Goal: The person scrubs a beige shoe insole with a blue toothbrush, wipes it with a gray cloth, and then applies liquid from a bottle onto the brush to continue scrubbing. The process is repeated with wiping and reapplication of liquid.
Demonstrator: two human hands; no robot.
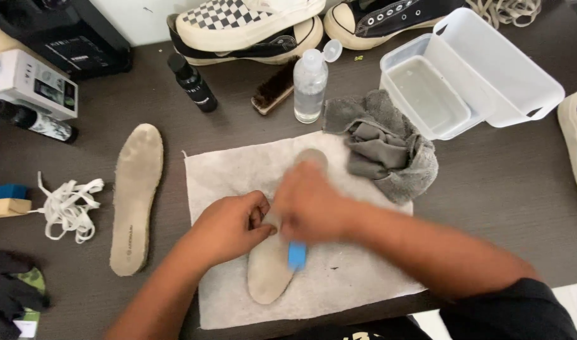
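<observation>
A beige insole [268, 267] lies lengthwise on a white towel [238, 167] in the middle of the dark table. My left hand [228, 228] presses on the insole's left edge and holds it down. My right hand [308, 206] is blurred with motion over the insole and grips a small brush with a blue handle [297, 255]. The insole's middle is hidden under both hands; its far tip [314, 155] shows above my right hand.
A second insole [135, 195] and white laces [68, 208] lie left. Behind the towel: a grey cloth [383, 148], clear squeeze bottle [310, 85], black bottle [193, 83], wooden brush [274, 88], clear tub of water [427, 94] with lid, and checkered [244, 25] and black [383, 19] sneakers.
</observation>
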